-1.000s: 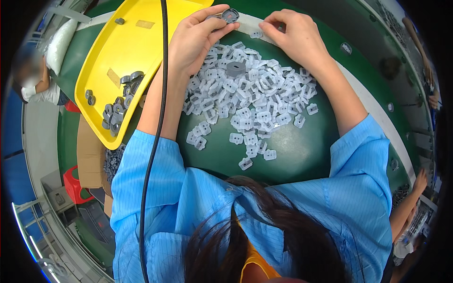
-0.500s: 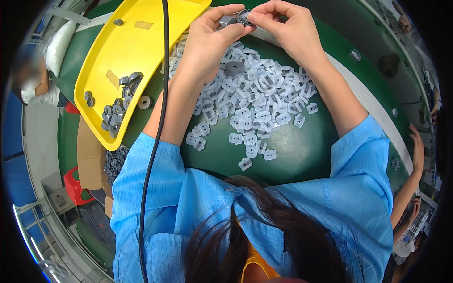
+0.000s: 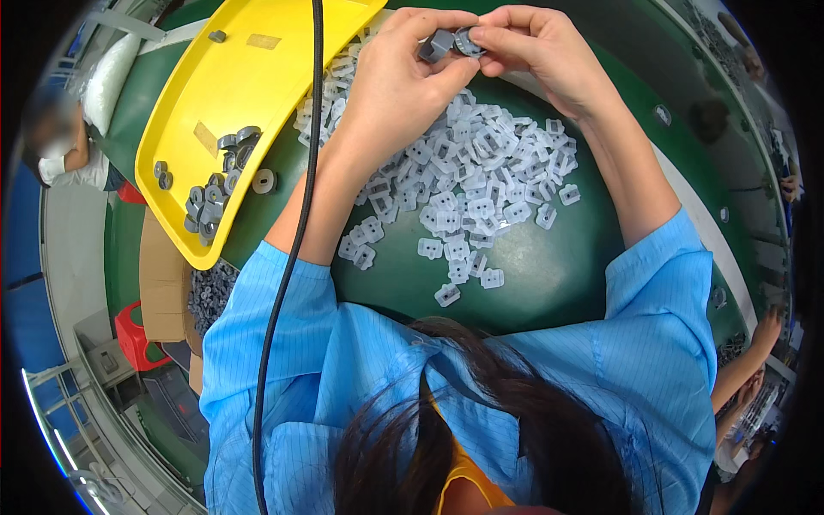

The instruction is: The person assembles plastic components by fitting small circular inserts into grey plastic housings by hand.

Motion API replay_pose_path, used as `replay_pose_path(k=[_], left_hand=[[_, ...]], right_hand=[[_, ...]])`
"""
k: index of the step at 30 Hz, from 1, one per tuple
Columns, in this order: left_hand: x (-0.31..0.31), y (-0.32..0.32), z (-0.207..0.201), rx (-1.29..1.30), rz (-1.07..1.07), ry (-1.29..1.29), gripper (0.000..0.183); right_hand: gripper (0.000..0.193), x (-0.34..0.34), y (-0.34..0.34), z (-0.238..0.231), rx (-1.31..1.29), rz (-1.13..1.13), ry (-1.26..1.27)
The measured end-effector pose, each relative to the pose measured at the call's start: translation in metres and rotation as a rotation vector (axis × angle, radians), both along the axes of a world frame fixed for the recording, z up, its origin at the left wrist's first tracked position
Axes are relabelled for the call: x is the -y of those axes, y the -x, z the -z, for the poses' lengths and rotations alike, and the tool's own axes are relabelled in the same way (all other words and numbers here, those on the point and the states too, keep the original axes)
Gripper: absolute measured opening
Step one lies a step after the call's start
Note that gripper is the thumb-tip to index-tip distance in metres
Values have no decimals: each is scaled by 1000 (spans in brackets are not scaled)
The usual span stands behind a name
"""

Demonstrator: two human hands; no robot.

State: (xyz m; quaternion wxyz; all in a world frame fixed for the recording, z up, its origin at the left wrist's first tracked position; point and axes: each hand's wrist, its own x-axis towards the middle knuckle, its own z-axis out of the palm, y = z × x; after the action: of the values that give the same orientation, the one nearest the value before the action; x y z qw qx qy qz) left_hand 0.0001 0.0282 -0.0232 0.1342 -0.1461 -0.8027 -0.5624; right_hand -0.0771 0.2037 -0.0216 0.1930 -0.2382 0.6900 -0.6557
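Both hands meet at the far edge of the green table [image 3: 549,275], and between their fingertips sit two small parts. The left hand [image 3: 403,77] pinches a small grey plastic clip [image 3: 438,45] between thumb and forefinger; it is blocky, squarish and matte. The right hand [image 3: 541,51] pinches a dark round ring [image 3: 468,39], which looks ribbed around its rim, and presses it against the clip, so the two pieces touch at the point where the fingertips meet.

Directly below the grip, nearer the person, lies a loose heap of pale grey clips [image 3: 463,180] of the same squarish shape, spread across the table between the two forearms. To the left of the grip, beyond the left forearm, a yellow tray [image 3: 249,77] holds a small cluster of dark rings [image 3: 219,184] at its near end. A black cable [image 3: 296,240] hangs across the tray and the left sleeve.
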Motion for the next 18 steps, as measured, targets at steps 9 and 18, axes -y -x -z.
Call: replay_pose_path(k=[9, 18], left_hand=[[16, 1, -5, 234, 136, -261, 40], [9, 2, -4, 451, 307, -385, 35]], right_hand=[[17, 1, -6, -12, -50, -89, -87], [18, -36, 28, 15, -616, 545, -514]])
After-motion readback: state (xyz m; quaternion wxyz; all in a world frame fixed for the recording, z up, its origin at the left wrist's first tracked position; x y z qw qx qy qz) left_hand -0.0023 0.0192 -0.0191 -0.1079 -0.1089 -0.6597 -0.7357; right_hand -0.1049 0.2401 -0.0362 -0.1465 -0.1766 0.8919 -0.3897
